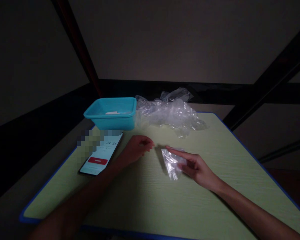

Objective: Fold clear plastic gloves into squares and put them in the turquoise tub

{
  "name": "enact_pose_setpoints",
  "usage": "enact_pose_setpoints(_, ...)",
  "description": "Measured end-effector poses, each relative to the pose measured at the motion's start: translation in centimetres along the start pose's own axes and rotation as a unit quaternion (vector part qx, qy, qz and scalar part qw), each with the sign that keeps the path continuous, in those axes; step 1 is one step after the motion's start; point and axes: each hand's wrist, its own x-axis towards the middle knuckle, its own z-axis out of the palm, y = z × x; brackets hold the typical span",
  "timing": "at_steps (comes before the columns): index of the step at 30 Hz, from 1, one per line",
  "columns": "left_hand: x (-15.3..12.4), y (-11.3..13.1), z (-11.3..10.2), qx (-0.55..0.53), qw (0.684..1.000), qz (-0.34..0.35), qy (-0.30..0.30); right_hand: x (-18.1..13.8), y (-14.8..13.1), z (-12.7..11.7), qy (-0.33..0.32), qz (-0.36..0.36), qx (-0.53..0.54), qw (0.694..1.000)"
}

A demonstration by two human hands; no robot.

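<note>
My right hand (196, 166) holds a small clear plastic bag (171, 165) between thumb and outstretched index finger, just over the middle of the table. The bag is shiny and creased, and its right part is hidden by the fingers. To its left is my left hand (140, 145), apart from the bag. Its fingers are curled in with the tips drawn together; whether anything small is between them I cannot make out. Behind both hands lies a loose heap of clear plastic bags (171, 111).
A turquoise plastic basket (112, 124) stands at the back left, with something white (111, 113) inside. A phone (100, 153) with a lit timer screen lies in front of it, beside my left forearm. The pale green table (150, 203) has a blue edge. Dark walls stand behind.
</note>
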Motion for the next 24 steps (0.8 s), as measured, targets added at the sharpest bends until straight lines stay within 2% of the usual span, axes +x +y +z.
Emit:
enact_pose_setpoints(5,0.0,-0.1,0.6,-0.040,0.999,-0.016,-0.016,0.0,0.1,0.0,0.004,0.006,-0.004,1.000)
enact_pose_setpoints(14,-0.6,-0.8,2.1,-0.070,0.994,-0.016,-0.084,0.0,-0.2,0.5,-0.021,0.011,-0.002,1.000)
enact_pose_setpoints(19,-0.6,-1.2,2.1,-0.074,0.994,-0.021,-0.083,-0.2,-0.1,0.5,-0.022,0.052,-0.025,0.998)
enact_pose_setpoints(24,-0.6,-1.1,1.9,-0.075,0.994,-0.027,-0.075,-0.1,-0.1,0.4,-0.031,0.038,-0.018,0.999)
